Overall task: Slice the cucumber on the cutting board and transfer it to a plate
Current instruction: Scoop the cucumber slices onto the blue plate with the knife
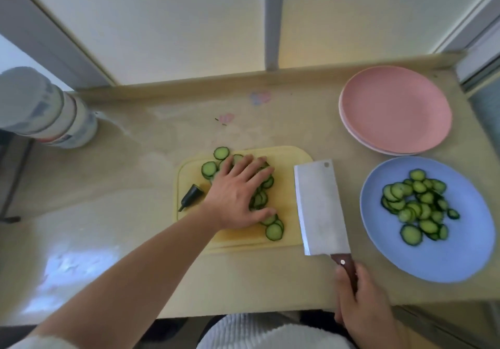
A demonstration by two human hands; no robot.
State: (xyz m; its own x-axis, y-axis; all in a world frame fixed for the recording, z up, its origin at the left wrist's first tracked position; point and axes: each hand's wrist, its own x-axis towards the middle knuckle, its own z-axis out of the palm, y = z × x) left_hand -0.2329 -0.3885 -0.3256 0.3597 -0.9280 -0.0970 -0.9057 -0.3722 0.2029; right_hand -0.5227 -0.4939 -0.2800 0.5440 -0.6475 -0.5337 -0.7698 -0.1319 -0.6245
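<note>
Left hand [238,191] lies flat, fingers spread straight, pressing the slices [266,199] on the board [292,186] at the counter's [135,172] middle. Right hand [359,297] at the front edge grips the cleaver [319,208] handle, blade flat at the board's right edge. More slices sit on the blue plate [460,254], right. Stem end [190,197] on the board's left.

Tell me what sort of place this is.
Most likely a home kitchen counter: a yellow cutting board with cucumber slices, a cleaver held in the right hand, and plates set out.
</note>
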